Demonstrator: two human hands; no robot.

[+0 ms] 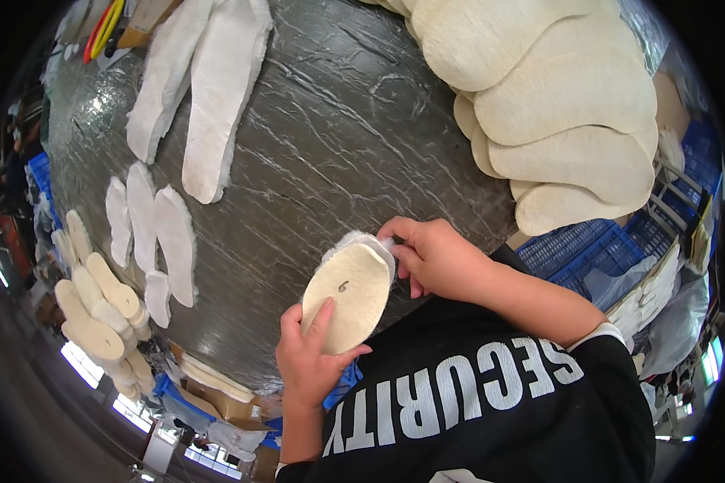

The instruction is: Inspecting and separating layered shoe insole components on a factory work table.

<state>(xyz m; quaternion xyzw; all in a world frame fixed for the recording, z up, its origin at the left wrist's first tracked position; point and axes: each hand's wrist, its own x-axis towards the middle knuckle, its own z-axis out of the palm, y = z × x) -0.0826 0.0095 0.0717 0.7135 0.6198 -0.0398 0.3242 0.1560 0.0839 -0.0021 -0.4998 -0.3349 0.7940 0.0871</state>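
A cream felt insole [342,302] with a small dark mark on it is held over the table's near edge. My left hand [312,354] grips its lower end, fingers on top and thumb along the side. Behind its far end shows a white fluffy lining piece [353,238]. My right hand [427,256] pinches the edge of that white piece between thumb and forefinger. How much of the fluffy piece lies under the insole is hidden.
Overlapping cream insoles [568,88] are heaped at the far right. White fluffy pieces [225,97] lie far left, with smaller ones [173,241] nearer. Stacked insoles [97,322] stand at the left edge. Blue plastic crates [584,258] sit beyond the table at right.
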